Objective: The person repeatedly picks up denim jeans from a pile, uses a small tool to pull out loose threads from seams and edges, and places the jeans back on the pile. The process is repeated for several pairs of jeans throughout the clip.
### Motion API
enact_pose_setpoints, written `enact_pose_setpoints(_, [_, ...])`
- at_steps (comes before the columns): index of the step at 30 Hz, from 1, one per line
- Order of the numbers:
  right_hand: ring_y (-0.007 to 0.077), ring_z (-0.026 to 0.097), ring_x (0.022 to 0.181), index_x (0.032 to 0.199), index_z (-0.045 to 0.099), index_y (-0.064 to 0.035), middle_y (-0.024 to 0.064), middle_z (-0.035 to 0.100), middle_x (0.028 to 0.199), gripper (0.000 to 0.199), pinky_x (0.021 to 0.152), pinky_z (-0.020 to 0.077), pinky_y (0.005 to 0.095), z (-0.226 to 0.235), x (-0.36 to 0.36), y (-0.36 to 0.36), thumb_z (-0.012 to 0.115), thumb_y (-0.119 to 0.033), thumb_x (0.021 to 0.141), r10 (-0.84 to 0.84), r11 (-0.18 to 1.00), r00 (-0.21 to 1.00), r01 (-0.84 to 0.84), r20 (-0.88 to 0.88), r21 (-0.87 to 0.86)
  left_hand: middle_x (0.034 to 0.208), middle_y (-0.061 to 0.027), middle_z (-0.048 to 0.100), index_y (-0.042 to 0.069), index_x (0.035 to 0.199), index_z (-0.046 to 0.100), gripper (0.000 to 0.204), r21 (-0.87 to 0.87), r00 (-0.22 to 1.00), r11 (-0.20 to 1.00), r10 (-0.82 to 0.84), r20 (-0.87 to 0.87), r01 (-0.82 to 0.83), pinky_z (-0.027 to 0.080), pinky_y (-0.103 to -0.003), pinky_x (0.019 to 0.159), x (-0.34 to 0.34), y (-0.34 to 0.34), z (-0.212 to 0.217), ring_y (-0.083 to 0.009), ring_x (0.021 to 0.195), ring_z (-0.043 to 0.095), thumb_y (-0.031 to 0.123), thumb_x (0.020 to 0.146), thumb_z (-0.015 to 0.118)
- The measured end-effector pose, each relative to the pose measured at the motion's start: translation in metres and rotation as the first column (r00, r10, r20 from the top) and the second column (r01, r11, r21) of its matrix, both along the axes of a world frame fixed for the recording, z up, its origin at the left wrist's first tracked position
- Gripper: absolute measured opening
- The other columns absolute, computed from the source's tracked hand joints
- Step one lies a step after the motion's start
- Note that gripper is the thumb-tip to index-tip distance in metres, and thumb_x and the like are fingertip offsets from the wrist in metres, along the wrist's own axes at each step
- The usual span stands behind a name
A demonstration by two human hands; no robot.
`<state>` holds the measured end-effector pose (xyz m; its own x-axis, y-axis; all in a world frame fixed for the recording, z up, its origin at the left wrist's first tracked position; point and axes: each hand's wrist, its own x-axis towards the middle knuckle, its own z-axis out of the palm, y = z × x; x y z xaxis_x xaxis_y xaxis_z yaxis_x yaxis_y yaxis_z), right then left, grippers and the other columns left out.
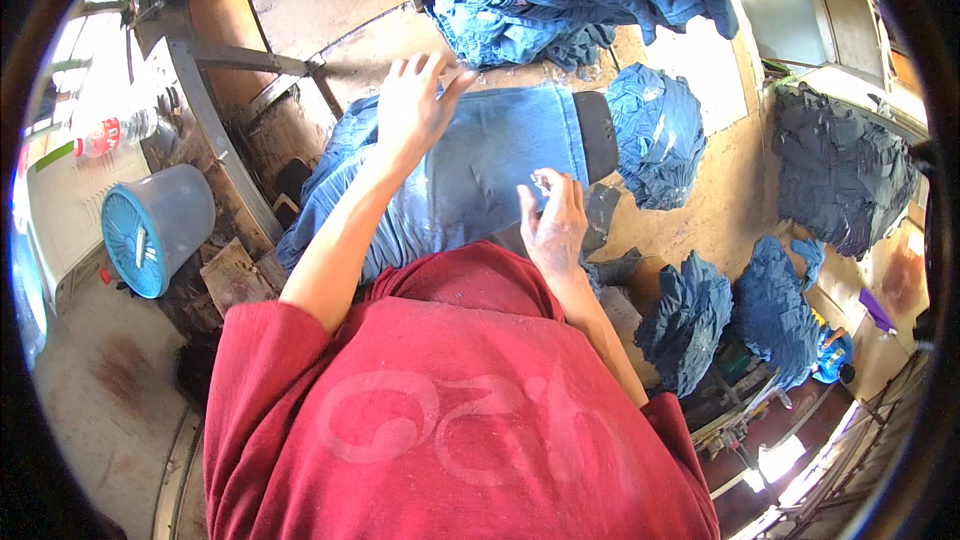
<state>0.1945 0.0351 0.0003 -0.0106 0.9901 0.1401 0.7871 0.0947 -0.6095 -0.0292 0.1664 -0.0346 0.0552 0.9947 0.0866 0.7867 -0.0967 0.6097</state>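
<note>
L hand point(412, 108) far fwd, loosely bent, bit blurred; R hand point(556, 222) closer in, half-curled.

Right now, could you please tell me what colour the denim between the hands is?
The denim is faded blue, seen best in the head view.

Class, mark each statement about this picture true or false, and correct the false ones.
1. The left hand is nearer the picture's top edge than the right hand. True.
2. The bucket stands to the person's right. False: the bucket is to the left.
3. The garment before the person is blue. True.
4. The shirt is green. False: the shirt is red.
5. A dark grey cloth pile is at the right. True.
</note>
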Motion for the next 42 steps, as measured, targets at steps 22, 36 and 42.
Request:
enact_pose_setpoints(22, [0.0213, 0.063, 0.076, 0.085, 0.065, -0.0150, -0.0016, 0.071, 0.078, 0.020, 0.071, 0.0432, 0.0403, -0.028, 0.056, 0.023, 0.081, -0.025, 0.091, 0.317, 0.919, 0.904, -0.368, 0.287, 0.144, 0.115, -0.0067, 0.069, 0.007, 0.094, 0.066, 0.018, 0.213, 0.995, 0.972, -0.099, -0.010, 0.099, 0.047, -0.049, 0.108, 0.009, -0.171, 0.007, -0.0291, 0.121, 0.064, 0.013, 0.085, 0.081])
enact_pose_setpoints(36, [0.0013, 0.039, 0.050, 0.092, 0.075, -0.0095, -0.0123, 0.049, 0.064, 0.027, 0.044, 0.0263, 0.0249, -0.009, -0.002, 0.019, 0.080, -0.036, 0.097, -0.350, 0.499, 0.668, -0.461, -0.657, -0.734, 0.111, 0.0050, 0.067, 0.022, 0.099, 0.071, 0.020, 0.285, 0.975, 0.958, 0.090, -0.202, -0.030, 0.032, -0.046, 0.107, 0.031, -0.190, 0.023, -0.0200, 0.119, 0.058, 0.020, 0.083, 0.081])
enact_pose_setpoints(42, [0.0016, 0.028, 0.045, 0.106, 0.066, -0.0099, -0.0114, 0.036, 0.063, 0.019, 0.040, 0.0205, 0.0242, -0.016, 0.007, 0.026, 0.080, -0.021, 0.098, -0.755, 0.481, 0.359, -0.267, -0.549, -0.835, 0.110, 0.0036, 0.066, 0.018, 0.098, 0.069, 0.015, 0.311, 0.981, 0.944, 0.156, -0.113, -0.115, 0.035, -0.046, 0.107, 0.030, -0.188, 0.022, -0.0202, 0.117, 0.060, 0.019, 0.087, 0.079])
